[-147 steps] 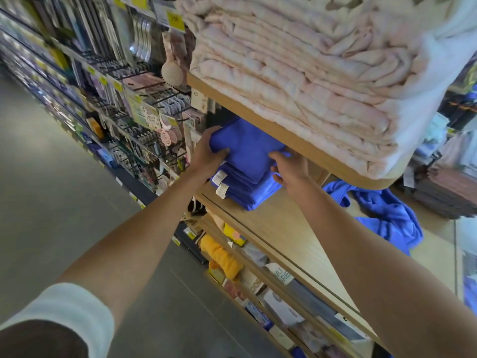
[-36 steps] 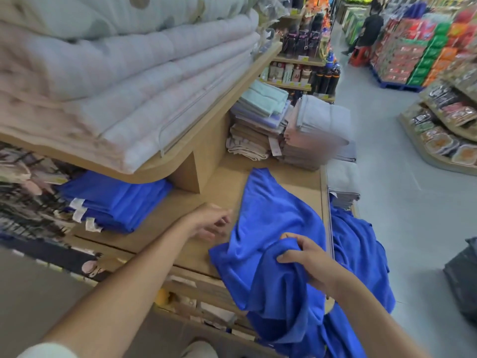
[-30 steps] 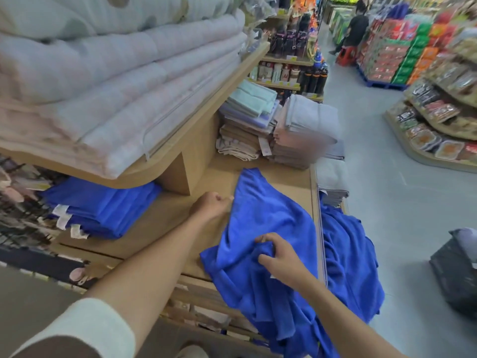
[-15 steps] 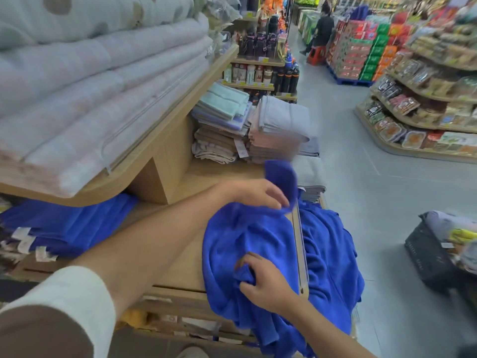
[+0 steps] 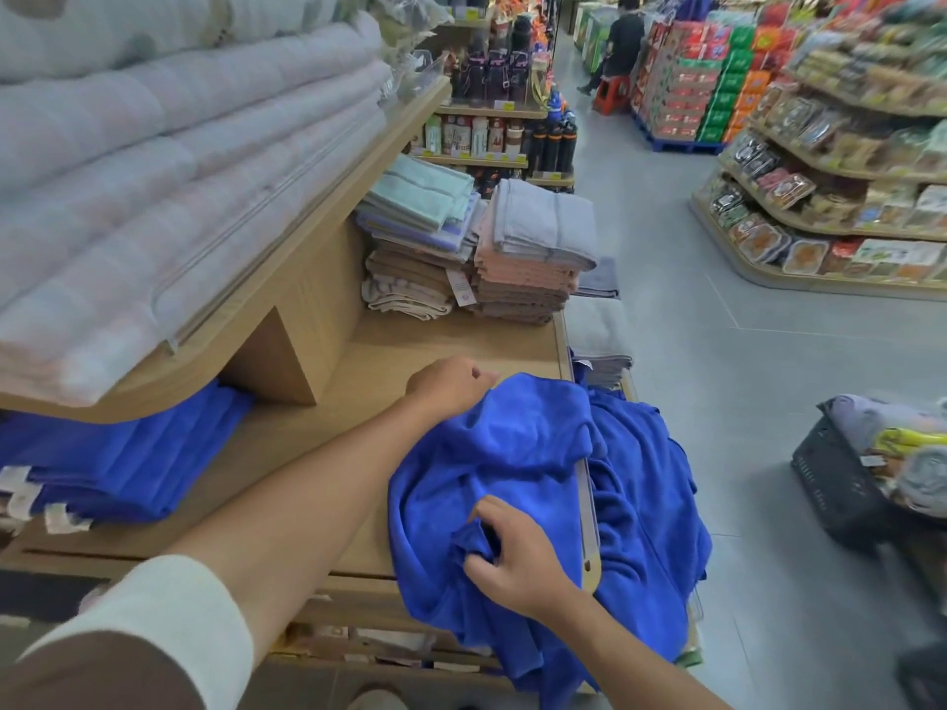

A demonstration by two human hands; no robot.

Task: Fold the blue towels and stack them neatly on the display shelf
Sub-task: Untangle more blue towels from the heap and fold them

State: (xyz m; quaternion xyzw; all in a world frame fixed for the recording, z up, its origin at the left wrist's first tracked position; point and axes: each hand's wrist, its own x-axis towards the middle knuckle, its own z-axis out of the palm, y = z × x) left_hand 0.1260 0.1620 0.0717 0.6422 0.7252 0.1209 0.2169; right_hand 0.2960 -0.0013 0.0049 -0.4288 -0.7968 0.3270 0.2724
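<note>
A loose blue towel (image 5: 492, 453) lies crumpled on the wooden display shelf (image 5: 358, 381), hanging over its front edge. My left hand (image 5: 451, 384) grips its far edge, folded toward me. My right hand (image 5: 512, 550) pinches a bunch of the same towel near the shelf's front. More unfolded blue towels (image 5: 645, 494) hang off the shelf's right end. A stack of folded blue towels (image 5: 118, 463) sits at the left under the upper shelf.
Thick pale blankets (image 5: 179, 146) fill the upper shelf. Stacks of folded grey, pink and green towels (image 5: 492, 253) stand at the shelf's far end. A dark basket with goods (image 5: 861, 479) sits on the aisle floor at right. A person (image 5: 620, 33) sits far down the aisle.
My left hand pulled the towel's far edge back toward me, doubling the cloth over. My right hand kept its grip near the front edge. Earlier both hands were setting a folded towel on the stack.
</note>
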